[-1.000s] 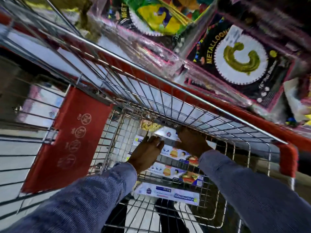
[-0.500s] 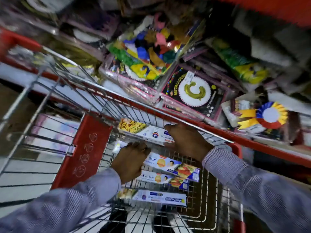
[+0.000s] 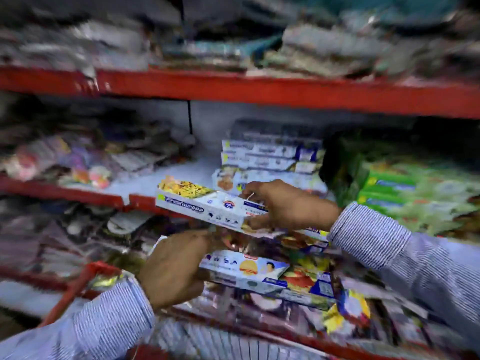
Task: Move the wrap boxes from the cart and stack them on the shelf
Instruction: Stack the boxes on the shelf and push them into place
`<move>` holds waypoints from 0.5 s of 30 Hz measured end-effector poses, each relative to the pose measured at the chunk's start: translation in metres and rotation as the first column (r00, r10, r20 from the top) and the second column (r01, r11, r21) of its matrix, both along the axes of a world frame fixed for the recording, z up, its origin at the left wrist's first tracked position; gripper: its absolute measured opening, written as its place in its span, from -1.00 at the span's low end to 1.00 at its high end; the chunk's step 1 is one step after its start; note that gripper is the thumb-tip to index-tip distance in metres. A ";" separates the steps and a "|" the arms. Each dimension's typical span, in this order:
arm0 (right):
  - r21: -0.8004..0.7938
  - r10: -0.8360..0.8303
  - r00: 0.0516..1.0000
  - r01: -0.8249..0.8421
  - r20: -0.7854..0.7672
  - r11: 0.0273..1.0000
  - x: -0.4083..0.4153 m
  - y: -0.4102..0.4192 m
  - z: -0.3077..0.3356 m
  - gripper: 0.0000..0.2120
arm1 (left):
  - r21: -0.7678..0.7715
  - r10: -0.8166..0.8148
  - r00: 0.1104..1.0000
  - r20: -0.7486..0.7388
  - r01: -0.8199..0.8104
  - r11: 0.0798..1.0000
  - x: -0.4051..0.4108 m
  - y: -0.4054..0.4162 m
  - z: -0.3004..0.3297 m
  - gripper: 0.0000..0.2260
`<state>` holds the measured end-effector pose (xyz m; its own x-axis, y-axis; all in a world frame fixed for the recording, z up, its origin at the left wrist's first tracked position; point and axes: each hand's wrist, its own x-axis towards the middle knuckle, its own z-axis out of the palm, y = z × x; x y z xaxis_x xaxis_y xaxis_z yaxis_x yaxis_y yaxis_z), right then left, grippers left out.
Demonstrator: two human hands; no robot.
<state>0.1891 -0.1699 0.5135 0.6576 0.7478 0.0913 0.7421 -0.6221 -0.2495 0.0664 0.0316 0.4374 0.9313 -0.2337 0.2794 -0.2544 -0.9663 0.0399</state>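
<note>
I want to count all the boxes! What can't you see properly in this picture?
Head view only:
- Stack of boxes on the shelf: motion blur smears the labels and count.
- Lower box: left hand covers its end.
- Upper box: right hand hides its end.
- Cart: mostly cut off below.

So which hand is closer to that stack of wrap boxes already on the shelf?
Right. The right hand holds a box just in front of the stack; the left hand holds another box lower down.
</note>
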 end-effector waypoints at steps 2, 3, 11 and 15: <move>0.014 -0.035 0.998 0.035 0.045 0.999 0.006 -0.006 0.028 -0.49 | -0.005 0.017 1.000 0.015 -0.017 1.000 0.020 0.002 0.023 -0.46; 0.013 -0.036 0.997 0.035 0.070 0.999 0.009 -0.008 0.039 -0.51 | -0.033 0.016 1.000 0.003 -0.016 0.999 0.030 0.002 0.035 -0.47; 0.049 -0.141 0.982 0.136 0.125 0.989 0.069 -0.028 0.078 -0.55 | -0.105 0.039 0.999 0.020 -0.037 0.994 0.097 -0.007 0.084 -0.50; 0.028 -0.215 0.973 0.213 0.079 0.977 0.116 -0.025 0.070 -0.52 | -0.108 0.046 0.999 -0.001 -0.046 0.993 0.121 -0.012 0.087 -0.51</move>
<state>0.3050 -0.1947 0.5831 0.7921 0.5879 0.1640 0.6103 -0.7644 -0.2077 0.1872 0.0200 0.5249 0.9400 -0.1592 0.3017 -0.2101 -0.9669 0.1446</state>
